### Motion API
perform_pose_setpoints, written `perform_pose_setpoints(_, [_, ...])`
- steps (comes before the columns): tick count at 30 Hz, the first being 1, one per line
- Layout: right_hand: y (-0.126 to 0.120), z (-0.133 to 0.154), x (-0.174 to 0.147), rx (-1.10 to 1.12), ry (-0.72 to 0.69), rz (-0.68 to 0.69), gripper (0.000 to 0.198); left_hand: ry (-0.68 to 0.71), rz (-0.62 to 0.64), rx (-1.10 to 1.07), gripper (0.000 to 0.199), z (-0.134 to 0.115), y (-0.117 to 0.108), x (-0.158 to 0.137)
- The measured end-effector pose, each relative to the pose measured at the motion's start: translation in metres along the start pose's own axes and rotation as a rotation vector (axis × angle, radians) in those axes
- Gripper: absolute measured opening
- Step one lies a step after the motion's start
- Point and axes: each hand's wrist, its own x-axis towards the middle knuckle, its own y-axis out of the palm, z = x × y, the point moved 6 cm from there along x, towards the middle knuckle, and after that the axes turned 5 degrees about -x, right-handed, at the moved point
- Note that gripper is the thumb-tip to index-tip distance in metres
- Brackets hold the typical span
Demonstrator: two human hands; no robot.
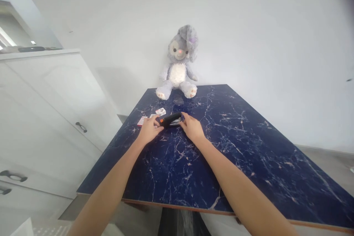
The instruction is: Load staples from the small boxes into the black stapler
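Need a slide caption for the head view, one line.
Left hand and right hand hold a black case at a blue marbled table, a grey plush toy sitting beyond.

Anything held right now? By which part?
Yes, a black case, by its two ends: the left hand grips the left end, the right hand the right end.

The left hand (150,130) and the right hand (193,128) are held near each other, a narrow gap being left between them. Both are turned inward, with the fingers bent and drawn toward the thumbs in a grip. Behind the hands, the left forearm (117,175) and the right forearm (232,177) are stretched forward, bared and slanted inward, the wrists being set closer together than the forearms' nearer ends.
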Motion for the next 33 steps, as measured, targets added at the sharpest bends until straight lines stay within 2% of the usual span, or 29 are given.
perform_pose_setpoints(2, [0.000,-0.012,0.003,-0.049,0.133,-0.029,0.049,0.000,-0.036,0.042,0.062,-0.004,-0.001,-0.003])
perform_pose_setpoints(4, [0.003,-0.015,0.004,-0.042,0.144,-0.015,0.049,0.049,-0.063,0.088,0.061,-0.009,0.000,-0.004])
perform_pose_setpoints(7, [0.008,-0.006,0.003,0.067,0.023,0.019,0.059,0.106,-0.048,0.094,0.064,-0.012,0.003,-0.004])
perform_pose_setpoints(10, [0.012,0.007,0.000,0.169,-0.134,0.064,0.079,0.077,-0.027,0.067,0.067,-0.007,0.003,-0.001])
perform_pose_setpoints(14, [0.017,0.013,-0.003,0.108,-0.210,0.102,0.089,0.001,-0.127,0.179,0.057,-0.001,-0.005,0.001])
perform_pose_setpoints(16, [0.020,0.012,-0.004,0.063,-0.195,0.126,0.084,-0.018,-0.143,0.216,0.053,-0.001,-0.008,0.001])
perform_pose_setpoints(20, [0.020,0.011,-0.005,0.021,-0.185,0.135,0.068,-0.001,-0.063,0.154,0.054,-0.001,-0.012,0.002])
perform_pose_setpoints(24, [0.017,0.013,-0.005,-0.014,-0.205,0.117,0.054,-0.002,-0.059,0.154,0.047,0.005,-0.030,0.004])
perform_pose_setpoints(26, [0.017,0.015,-0.005,-0.019,-0.218,0.115,0.048,0.007,-0.001,0.140,0.046,0.008,-0.035,0.004])
perform_pose_setpoints(29, [0.017,0.017,-0.005,-0.011,-0.252,0.113,0.040,0.028,0.178,0.066,0.053,0.008,-0.033,0.000])
perform_pose_setpoints(33, [0.018,0.017,-0.004,-0.011,-0.284,0.095,0.034,0.024,0.393,0.031,0.080,0.006,-0.028,-0.013])
